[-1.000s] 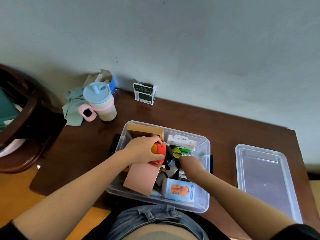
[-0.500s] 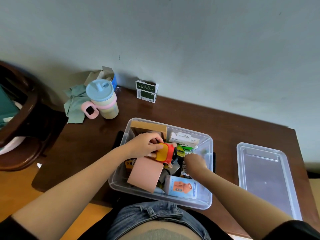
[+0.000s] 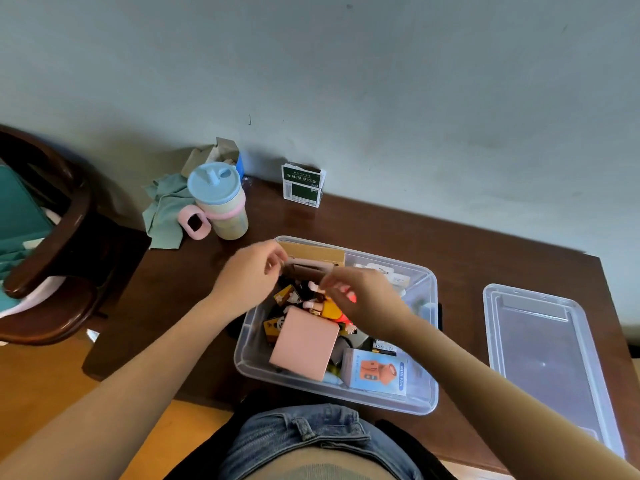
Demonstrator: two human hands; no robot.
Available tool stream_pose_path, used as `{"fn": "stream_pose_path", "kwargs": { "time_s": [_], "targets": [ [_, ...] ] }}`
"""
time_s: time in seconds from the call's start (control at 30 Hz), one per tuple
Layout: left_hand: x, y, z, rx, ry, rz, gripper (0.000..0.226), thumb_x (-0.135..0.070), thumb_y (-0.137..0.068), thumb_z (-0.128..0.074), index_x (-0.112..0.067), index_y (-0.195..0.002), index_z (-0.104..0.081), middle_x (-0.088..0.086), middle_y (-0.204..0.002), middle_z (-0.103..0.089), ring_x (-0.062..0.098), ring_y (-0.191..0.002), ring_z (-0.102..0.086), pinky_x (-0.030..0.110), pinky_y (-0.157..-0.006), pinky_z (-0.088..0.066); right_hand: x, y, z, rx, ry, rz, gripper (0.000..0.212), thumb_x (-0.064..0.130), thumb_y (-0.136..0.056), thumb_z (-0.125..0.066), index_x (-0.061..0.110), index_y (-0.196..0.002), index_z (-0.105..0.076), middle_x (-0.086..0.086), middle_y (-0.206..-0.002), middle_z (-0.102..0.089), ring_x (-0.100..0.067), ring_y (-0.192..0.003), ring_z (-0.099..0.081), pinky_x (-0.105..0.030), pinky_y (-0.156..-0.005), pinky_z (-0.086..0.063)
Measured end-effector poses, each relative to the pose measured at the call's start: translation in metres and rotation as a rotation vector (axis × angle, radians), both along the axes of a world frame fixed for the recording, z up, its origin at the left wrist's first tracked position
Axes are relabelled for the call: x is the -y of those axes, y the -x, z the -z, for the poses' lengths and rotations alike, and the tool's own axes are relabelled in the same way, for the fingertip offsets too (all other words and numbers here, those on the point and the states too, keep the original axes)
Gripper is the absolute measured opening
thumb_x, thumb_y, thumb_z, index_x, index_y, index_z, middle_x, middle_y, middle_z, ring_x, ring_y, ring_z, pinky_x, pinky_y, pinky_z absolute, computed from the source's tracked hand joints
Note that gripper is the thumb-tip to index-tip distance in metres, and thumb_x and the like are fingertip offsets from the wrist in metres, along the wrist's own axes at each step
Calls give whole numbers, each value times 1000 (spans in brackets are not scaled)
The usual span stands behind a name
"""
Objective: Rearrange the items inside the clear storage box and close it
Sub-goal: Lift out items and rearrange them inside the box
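The clear storage box [image 3: 433, 344] sits open on the dark wooden table [image 3: 485, 258] in front of me. Inside lie a pink flat box [image 3: 303, 344], a blue mini-fan box [image 3: 375, 372], a tan box [image 3: 311, 252] at the far wall and an orange-and-yellow doll [image 3: 329, 310] among small items. My left hand [image 3: 249, 275] hovers over the box's far left corner with loosely curled fingers and holds nothing. My right hand [image 3: 363, 296] is blurred above the doll, fingertips close to its head. The clear lid [image 3: 543, 358] lies flat to the right.
A blue-lidded cup with a pink handle [image 3: 220, 199] and a green cloth [image 3: 164, 213] stand at the table's far left. A green-and-white carton [image 3: 303, 185] leans at the wall. A dark wooden chair [image 3: 52, 237] is left of the table.
My left hand let go of the doll, which now lies in the box, and rose toward the far left corner. My right hand moved up and left over the doll.
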State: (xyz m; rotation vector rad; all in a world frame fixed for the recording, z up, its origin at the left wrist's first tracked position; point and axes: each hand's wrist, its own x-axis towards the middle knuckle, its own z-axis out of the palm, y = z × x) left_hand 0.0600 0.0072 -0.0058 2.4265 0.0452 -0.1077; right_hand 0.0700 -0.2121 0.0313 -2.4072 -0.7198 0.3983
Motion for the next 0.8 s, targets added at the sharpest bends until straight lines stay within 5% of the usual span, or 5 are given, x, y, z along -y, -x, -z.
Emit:
{"fn": "stream_pose_path", "kwargs": {
  "time_s": [0.13, 0.23, 0.4, 0.53, 0.8],
  "targets": [
    [-26, 4, 14, -183, -20, -172, 23, -31, -82, -71, -24, -91, -52, -8, -81, -55, 9, -72, -54, 25, -61, -40, -61, 4, 16, -86, 203, -382, 26, 19, -97, -45, 20, -114, -66, 2, -111, -67, -12, -100, -60, -22, -85, -46],
    [-26, 13, 30, -387, 116, -131, 26, -36, -80, -74, -22, -88, -54, -3, -77, -60, 12, -69, -58, 25, -59, -43, -92, 3, 30, -86, 586, -606, 24, 15, -97, -43, 9, -105, -65, -2, -87, -61, -21, -82, -60, -29, -66, -50],
    [-27, 19, 36, -409, 320, -98, 19, -28, -86, -70, -17, -82, -54, 2, -61, -63, 7, -46, -57, 19, -48, -44, -111, -1, 34, 63, 934, -576, 26, 14, -91, -55, 11, -117, -56, -2, -82, -54, -19, -75, -55, -26, -54, -36],
    [-36, 20, 34, -449, 433, -37, 15, -27, -92, -61, -13, -92, -55, 1, -64, -64, 9, -50, -59, 20, -49, -49, -101, -1, 57, 35, 945, -512, 63, 16, -93, -54, 26, -147, -23, -10, -122, -54, -28, -108, -54, -34, -76, -45],
    [-43, 17, 35, -478, 489, 36, 11, -26, -95, -56, -16, -91, -54, 1, -70, -65, 16, -53, -62, 17, -49, -46, -95, -5, 77, 104, 721, -377, 45, 34, -90, -52, 18, -132, -46, -10, -145, -36, -29, -131, -32, -42, -103, -36]
  ]
}}
